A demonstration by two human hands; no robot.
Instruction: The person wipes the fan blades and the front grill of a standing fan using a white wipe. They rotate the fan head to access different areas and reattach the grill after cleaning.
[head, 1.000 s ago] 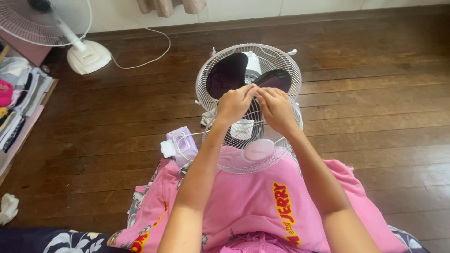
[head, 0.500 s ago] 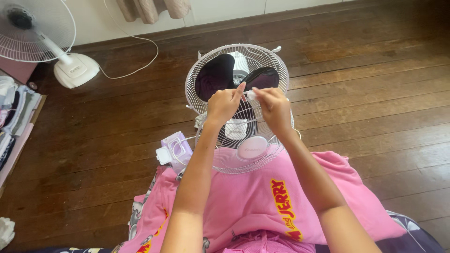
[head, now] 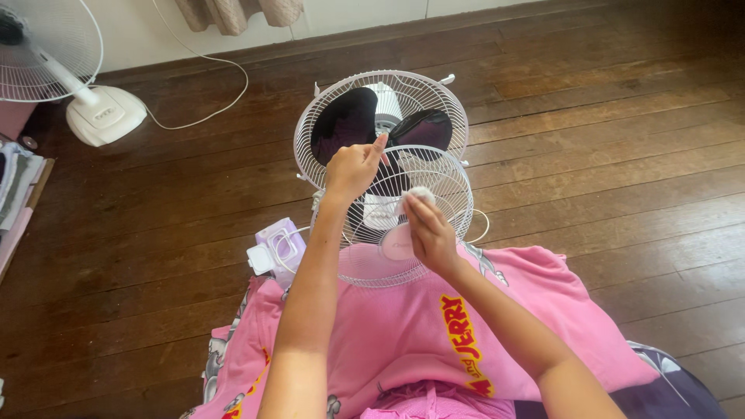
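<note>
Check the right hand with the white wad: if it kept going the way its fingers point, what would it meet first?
The right hand points up and away over the front grille; its white wad looks nearly on the wires, so probably the grille, though depth is unclear.

Bright, even daylight from the far wall; soft shadows under fan [head: 380, 132]; sharp centre, floor [head: 621, 140] boards bowed at edges.

A: What lies beneath me?
B: I sit on a dark wooden plank floor [head: 605, 155], glossy where daylight strikes it.

A: And along the far edge?
B: I see a pale wall [head: 349, 9], a beige curtain hem [head: 233, 12], and a white standing fan [head: 54, 62], its cord [head: 202, 109] trailing across the boards.
</note>
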